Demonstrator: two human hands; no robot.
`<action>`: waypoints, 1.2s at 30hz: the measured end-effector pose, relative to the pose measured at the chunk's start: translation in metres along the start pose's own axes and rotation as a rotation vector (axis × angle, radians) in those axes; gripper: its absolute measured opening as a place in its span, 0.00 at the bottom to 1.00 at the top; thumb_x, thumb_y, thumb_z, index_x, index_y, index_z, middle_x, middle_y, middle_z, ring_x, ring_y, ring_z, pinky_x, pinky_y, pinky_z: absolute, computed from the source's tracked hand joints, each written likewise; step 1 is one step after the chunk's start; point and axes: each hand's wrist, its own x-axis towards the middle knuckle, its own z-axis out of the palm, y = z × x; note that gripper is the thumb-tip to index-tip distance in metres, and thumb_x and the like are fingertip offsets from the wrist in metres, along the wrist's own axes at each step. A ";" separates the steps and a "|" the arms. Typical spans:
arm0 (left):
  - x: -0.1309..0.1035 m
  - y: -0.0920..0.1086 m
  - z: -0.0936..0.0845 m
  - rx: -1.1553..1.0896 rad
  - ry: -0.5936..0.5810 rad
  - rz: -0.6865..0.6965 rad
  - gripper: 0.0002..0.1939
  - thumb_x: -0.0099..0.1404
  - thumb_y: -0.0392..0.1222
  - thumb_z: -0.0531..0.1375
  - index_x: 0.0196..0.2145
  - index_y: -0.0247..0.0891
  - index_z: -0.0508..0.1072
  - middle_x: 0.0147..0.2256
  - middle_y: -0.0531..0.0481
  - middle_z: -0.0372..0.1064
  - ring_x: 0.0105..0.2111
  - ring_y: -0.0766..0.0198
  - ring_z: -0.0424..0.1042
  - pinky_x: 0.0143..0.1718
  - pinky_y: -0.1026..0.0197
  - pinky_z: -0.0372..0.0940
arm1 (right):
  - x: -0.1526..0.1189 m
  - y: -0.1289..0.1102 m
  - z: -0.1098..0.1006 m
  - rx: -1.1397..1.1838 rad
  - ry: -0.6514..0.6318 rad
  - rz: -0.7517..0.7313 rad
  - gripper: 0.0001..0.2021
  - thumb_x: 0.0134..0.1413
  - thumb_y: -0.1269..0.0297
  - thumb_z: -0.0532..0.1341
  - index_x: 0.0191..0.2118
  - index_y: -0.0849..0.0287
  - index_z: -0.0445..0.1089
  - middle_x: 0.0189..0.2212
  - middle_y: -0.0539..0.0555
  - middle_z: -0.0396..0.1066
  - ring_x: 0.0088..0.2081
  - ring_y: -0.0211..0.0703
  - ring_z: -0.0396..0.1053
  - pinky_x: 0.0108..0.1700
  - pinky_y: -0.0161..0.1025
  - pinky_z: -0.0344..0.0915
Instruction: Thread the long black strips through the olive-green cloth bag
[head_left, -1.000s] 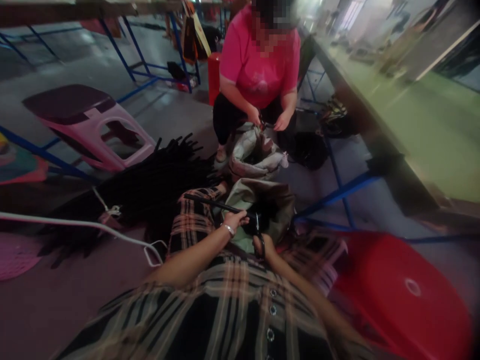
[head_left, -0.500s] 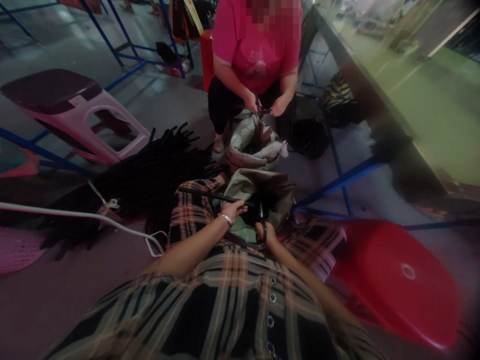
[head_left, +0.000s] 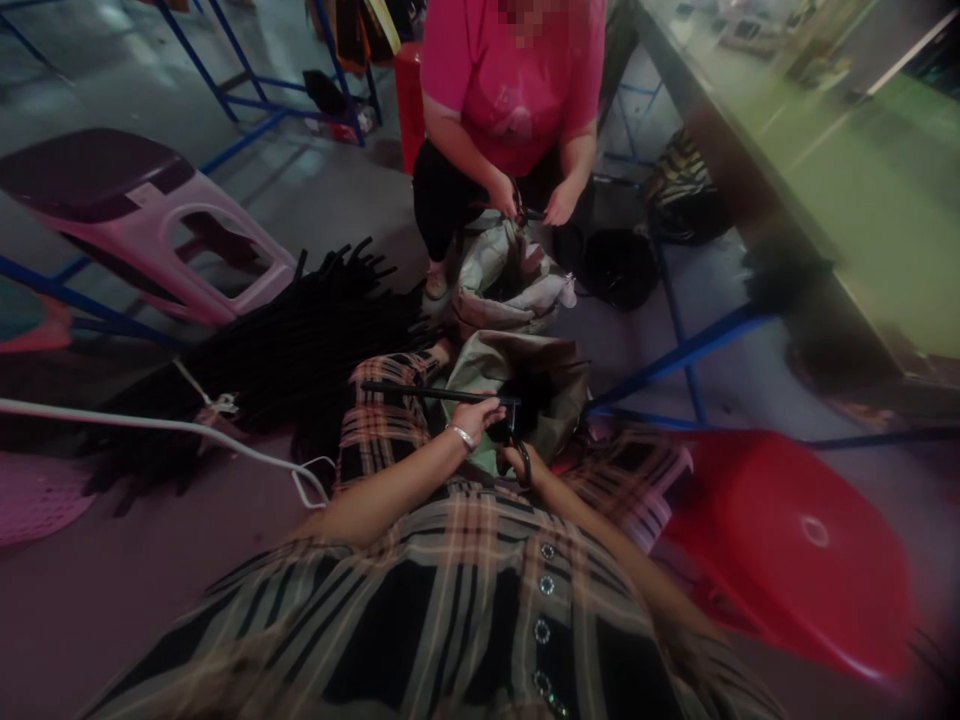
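My left hand (head_left: pixel 477 413) is closed around a long black strip (head_left: pixel 409 391), which lies level above my lap and points left past my knee. In my right hand (head_left: pixel 519 462) is a pair of scissors (head_left: pixel 513 425), blades upward at the strip's right end. The black handles wrap round my fingers. Under both hands stands an open grey-green sack (head_left: pixel 574 385) with dark contents that I cannot make out. To the left, a large pile of black strips (head_left: pixel 337 320) lies on the floor, partly tied with a white cord (head_left: pixel 220 403).
Opposite sits a person in a pink shirt (head_left: pixel 514 100), hands over a rolled-down pale sack (head_left: pixel 480 285). A pink stool (head_left: pixel 225 245) is left, a red stool (head_left: pixel 810 550) right. A table (head_left: pixel 847 200) with blue legs borders the right side.
The strip and my left hand have shifted slightly right. My right hand has moved a little left, bringing the scissor blades to the strip's end.
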 end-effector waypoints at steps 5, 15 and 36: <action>-0.008 -0.005 0.004 0.028 -0.005 -0.022 0.13 0.50 0.27 0.65 0.35 0.30 0.71 0.23 0.50 0.71 0.24 0.65 0.74 0.26 0.66 0.71 | 0.003 -0.003 0.000 -0.009 0.032 0.030 0.08 0.41 0.63 0.54 0.29 0.59 0.66 0.22 0.50 0.68 0.25 0.39 0.66 0.29 0.33 0.61; -0.014 -0.003 0.008 0.052 0.001 -0.022 0.12 0.50 0.25 0.64 0.34 0.30 0.70 0.22 0.50 0.71 0.23 0.65 0.74 0.25 0.67 0.71 | -0.005 -0.010 0.003 -0.017 0.129 0.054 0.05 0.42 0.65 0.53 0.23 0.59 0.63 0.18 0.50 0.66 0.22 0.37 0.63 0.25 0.32 0.58; -0.016 0.000 0.010 0.132 -0.034 -0.012 0.11 0.49 0.28 0.66 0.32 0.29 0.71 0.22 0.48 0.71 0.22 0.64 0.74 0.25 0.66 0.71 | -0.008 -0.011 0.002 -0.045 0.144 0.035 0.07 0.46 0.63 0.53 0.22 0.59 0.63 0.17 0.50 0.65 0.22 0.38 0.62 0.24 0.33 0.58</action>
